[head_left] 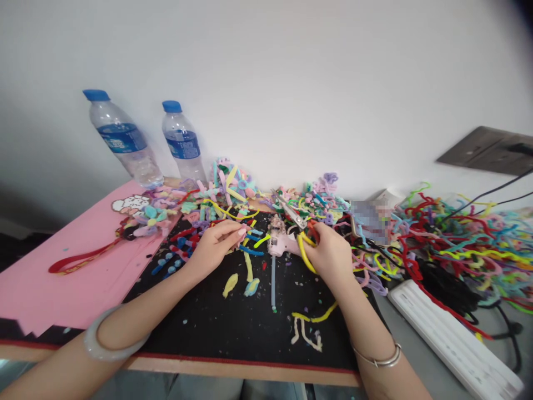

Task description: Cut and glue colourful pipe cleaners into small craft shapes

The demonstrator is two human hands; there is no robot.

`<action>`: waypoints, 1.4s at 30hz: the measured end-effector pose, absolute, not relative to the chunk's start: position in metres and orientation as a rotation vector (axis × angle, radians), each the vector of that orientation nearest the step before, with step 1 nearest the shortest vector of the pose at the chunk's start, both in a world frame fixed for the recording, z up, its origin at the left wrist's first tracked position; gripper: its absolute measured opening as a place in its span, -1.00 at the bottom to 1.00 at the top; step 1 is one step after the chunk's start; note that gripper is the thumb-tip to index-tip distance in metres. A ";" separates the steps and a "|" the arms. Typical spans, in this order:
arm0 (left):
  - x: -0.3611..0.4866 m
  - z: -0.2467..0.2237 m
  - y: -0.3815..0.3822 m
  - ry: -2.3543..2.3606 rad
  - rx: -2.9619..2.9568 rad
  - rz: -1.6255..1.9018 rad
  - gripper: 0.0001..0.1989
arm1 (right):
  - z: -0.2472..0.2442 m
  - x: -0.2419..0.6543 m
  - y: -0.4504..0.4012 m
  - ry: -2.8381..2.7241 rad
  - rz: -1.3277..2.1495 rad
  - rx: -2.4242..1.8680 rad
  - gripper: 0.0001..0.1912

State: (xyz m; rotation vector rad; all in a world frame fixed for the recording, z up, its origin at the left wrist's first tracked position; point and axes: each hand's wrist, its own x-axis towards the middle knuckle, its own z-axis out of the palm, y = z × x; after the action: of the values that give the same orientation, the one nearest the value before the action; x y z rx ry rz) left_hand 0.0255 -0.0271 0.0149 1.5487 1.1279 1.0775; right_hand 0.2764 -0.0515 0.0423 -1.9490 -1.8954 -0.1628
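My left hand (pixel 222 244) is closed in a pinch above the black mat (pixel 208 328); what lies between its fingertips is too small to name. My right hand (pixel 328 247) grips the yellow handles of a pair of scissors (pixel 296 215), whose blades point up and to the left. Between the hands lies a pink glue gun (pixel 283 244) with a glue stick (pixel 273 283) below it. Yellow fuzzy pieces (pixel 230 285) and a blue-and-yellow one (pixel 251 287) rest nearer me. Bent cream and yellow stems (pixel 306 328) lie near the mat's front.
Two water bottles (pixel 122 139) (pixel 182 141) stand by the wall at the back left. A pink sheet (pixel 87 266) bears a red strap (pixel 85 258). Tangled colourful stems (pixel 462 239), black cables and a white power strip (pixel 453 339) occupy the right.
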 end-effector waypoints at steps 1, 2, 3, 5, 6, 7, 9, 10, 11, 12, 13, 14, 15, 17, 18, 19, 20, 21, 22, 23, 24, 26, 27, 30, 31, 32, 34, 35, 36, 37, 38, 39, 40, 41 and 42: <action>0.025 0.014 -0.027 1.135 1.536 1.087 -0.71 | 0.040 0.283 -0.048 -1.859 -0.199 -1.929 -0.82; 0.025 0.014 -0.026 1.141 1.506 1.089 -0.70 | 0.038 0.289 -0.044 -1.834 -0.230 -1.892 -0.77; 0.025 0.014 -0.026 1.143 1.462 1.086 -0.68 | 0.035 0.296 -0.041 -1.833 -0.254 -1.846 -0.72; 0.026 0.013 -0.025 1.124 1.368 1.074 -0.63 | 0.030 0.309 -0.034 -1.824 -0.286 -1.783 -0.66; 0.026 0.014 -0.025 1.106 1.327 1.073 -0.62 | 0.028 0.314 -0.031 -1.822 -0.297 -1.768 -0.64; 0.027 0.014 -0.025 1.088 1.291 1.073 -0.61 | 0.026 0.319 -0.028 -1.817 -0.311 -1.764 -0.64; 0.027 0.016 -0.026 1.064 1.231 1.069 -0.62 | 0.022 0.326 -0.023 -1.824 -0.334 -1.756 -0.62; 0.028 0.017 -0.026 1.057 1.207 1.064 -0.64 | 0.020 0.328 -0.022 -1.833 -0.340 -1.744 -0.60; 0.028 0.018 -0.027 1.052 1.186 1.062 -0.67 | 0.020 0.328 -0.021 -1.843 -0.344 -1.723 -0.58; 0.028 0.019 -0.028 1.047 1.167 1.061 -0.69 | 0.020 0.327 -0.020 -1.848 -0.344 -1.692 -0.58; 0.028 0.019 -0.028 1.042 1.151 1.056 -0.71 | 0.021 0.323 -0.022 -1.848 -0.339 -1.652 -0.59; 0.029 0.020 -0.029 1.033 1.139 1.050 -0.73 | 0.023 0.317 -0.024 -1.845 -0.327 -1.604 -0.63; 0.029 0.020 -0.030 1.019 1.133 1.041 -0.74 | 0.026 0.310 -0.028 -1.848 -0.300 -1.550 -0.69; 0.030 0.019 -0.032 0.982 1.143 1.008 -0.77 | 0.032 0.289 -0.040 -1.901 -0.174 -1.426 -0.78; 0.031 0.019 -0.033 0.959 1.155 0.987 -0.78 | 0.034 0.277 -0.047 -1.976 -0.081 -1.368 -0.82; 0.032 0.018 -0.033 0.937 1.169 0.963 -0.79 | 0.036 0.265 -0.054 -2.056 0.002 -1.325 -0.85; 0.033 0.017 -0.034 0.917 1.184 0.941 -0.79 | 0.037 0.254 -0.060 -2.130 0.065 -1.291 -0.87; 0.034 0.017 -0.036 0.900 1.201 0.921 -0.80 | 0.036 0.245 -0.065 -2.195 0.115 -1.277 -0.90; 0.035 0.017 -0.037 0.885 1.222 0.910 -0.80 | 0.035 0.237 -0.069 -2.242 0.157 -1.253 -0.92; 0.036 0.017 -0.038 0.871 1.255 0.903 -0.81 | 0.033 0.232 -0.071 -2.258 0.193 -1.230 -0.89; 0.037 0.018 -0.039 0.861 1.303 0.900 -0.82 | 0.032 0.229 -0.072 -2.267 0.235 -1.201 -0.85; 0.037 0.020 -0.042 0.854 1.445 0.891 -0.85 | 0.028 0.227 -0.073 -2.255 0.299 -1.154 -0.80; 0.037 0.022 -0.043 0.859 1.531 0.879 -0.86 | 0.028 0.228 -0.072 -2.247 0.322 -1.140 -0.80; 0.037 0.027 -0.045 0.895 1.779 0.821 -0.83 | 0.028 0.232 -0.071 -2.249 0.337 -1.124 -0.81; 0.037 0.028 -0.045 0.915 1.844 0.802 -0.83 | 0.028 0.232 -0.071 -2.259 0.329 -1.116 -0.81; 0.036 0.029 -0.045 0.938 1.896 0.784 -0.82 | 0.028 0.232 -0.071 -2.272 0.310 -1.106 -0.80; 0.037 0.028 -0.045 0.985 1.971 0.750 -0.79 | 0.028 0.230 -0.072 -2.300 0.233 -1.092 -0.78; 0.037 0.028 -0.045 1.004 1.991 0.736 -0.78 | 0.028 0.229 -0.073 -2.313 0.174 -1.089 -0.76; 0.038 0.027 -0.046 1.016 2.002 0.725 -0.76 | 0.027 0.227 -0.074 -2.325 0.107 -1.087 -0.74; 0.039 0.026 -0.047 1.023 2.005 0.718 -0.75 | 0.027 0.225 -0.074 -2.335 0.041 -1.084 -0.73; 0.039 0.025 -0.047 1.026 2.004 0.714 -0.75 | 0.026 0.224 -0.075 -2.344 -0.017 -1.081 -0.71; 0.040 0.025 -0.048 1.026 1.999 0.711 -0.74 | 0.026 0.223 -0.075 -2.349 -0.060 -1.080 -0.70; 0.040 0.025 -0.049 1.025 1.991 0.707 -0.74 | 0.026 0.222 -0.076 -2.348 -0.085 -1.085 -0.69; 0.039 0.025 -0.049 1.025 1.983 0.704 -0.73 | 0.026 0.221 -0.076 -2.343 -0.086 -1.091 -0.69; 0.038 0.027 -0.049 1.020 1.972 0.698 -0.73 | 0.026 0.222 -0.076 -2.331 -0.068 -1.099 -0.70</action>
State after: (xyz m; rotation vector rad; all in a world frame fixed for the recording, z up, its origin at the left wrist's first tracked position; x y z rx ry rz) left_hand 0.0376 -0.0485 0.0269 1.9724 1.0199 0.6978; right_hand 0.2216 -0.0756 0.0257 -1.0990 -2.3306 -0.0675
